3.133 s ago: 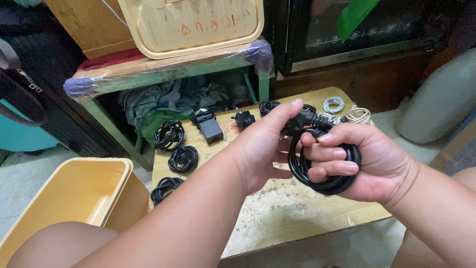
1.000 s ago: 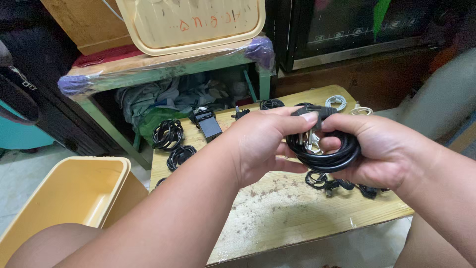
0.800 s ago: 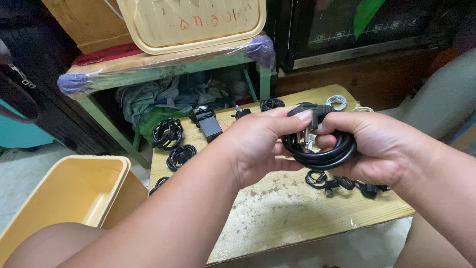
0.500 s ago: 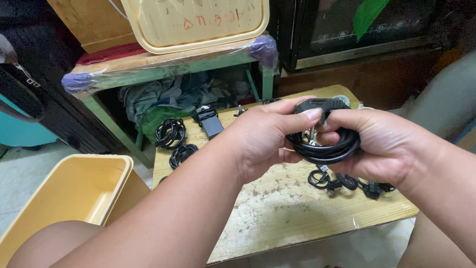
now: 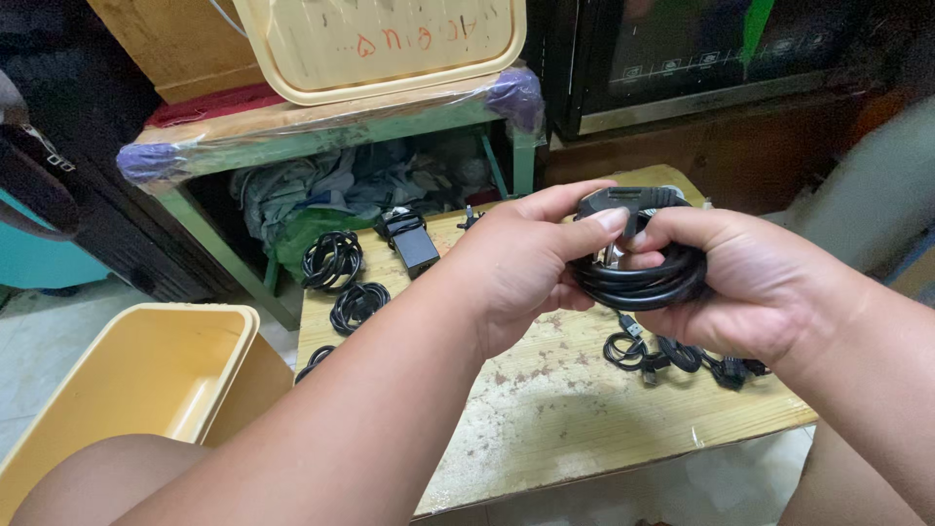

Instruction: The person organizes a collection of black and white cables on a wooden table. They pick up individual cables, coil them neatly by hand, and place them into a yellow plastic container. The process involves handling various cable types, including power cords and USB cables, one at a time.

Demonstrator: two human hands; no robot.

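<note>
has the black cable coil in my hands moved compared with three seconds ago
Yes. The coil, gripped by the left hand and right hand, now sits higher and nearer the table's far edge.

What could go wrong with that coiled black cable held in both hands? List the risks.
1. The coiled cable is pinched between the left hand and right hand above the wooden table; if either grip eases, the loops may spring apart.
2. A loose black cable lies just under the right hand and could snag.
3. Another coil sits at the table's edge, likely to slip off.
</note>
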